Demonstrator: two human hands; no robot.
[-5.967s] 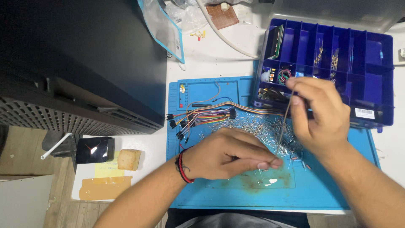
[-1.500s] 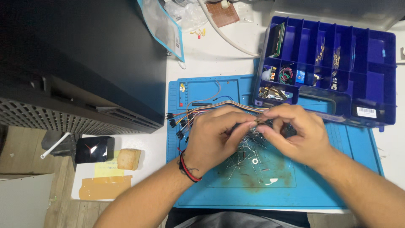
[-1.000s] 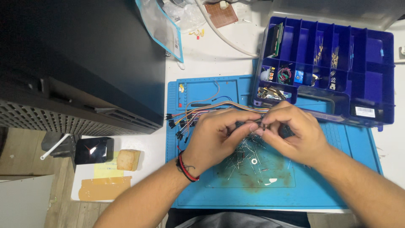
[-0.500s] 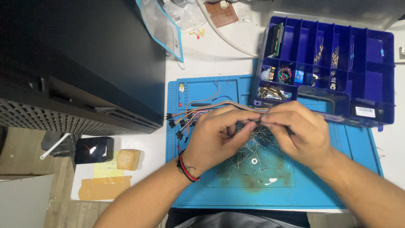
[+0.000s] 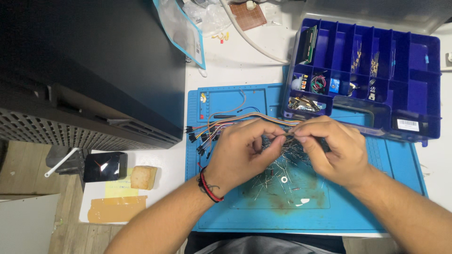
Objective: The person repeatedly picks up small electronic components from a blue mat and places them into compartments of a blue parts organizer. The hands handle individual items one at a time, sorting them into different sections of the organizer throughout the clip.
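your left hand (image 5: 242,153): fingers curled, thumb and forefinger pressed together on a thin wire (image 5: 288,135) at its 2 o'clock. a red and black band sits on that wrist.

your right hand (image 5: 332,150): thumb and forefinger pinch the same wire from the other side, fingertips nearly touching those of your left hand.

wire: held between both hands, just above the pile (image 5: 282,164).

pile: loose thin metal leads and small parts, spread on the mat (image 5: 235,211) under and at 6 o'clock of your hands; a small ring and a white scrap lie among them.

mat: blue, with raised compartments at its 11 o'clock corner.

jumpers (image 5: 221,124): coloured ribbon of leads, running from 9 o'clock of your left hand across to behind your fingers, black plugs fanned at the mat's left edge.

box (image 5: 419,84): blue, compartmented, at 1 o'clock of your right hand, holding small parts and a green board on edge.

sponge (image 5: 143,177): tan, at 9 o'clock, beside a black block (image 5: 104,166).
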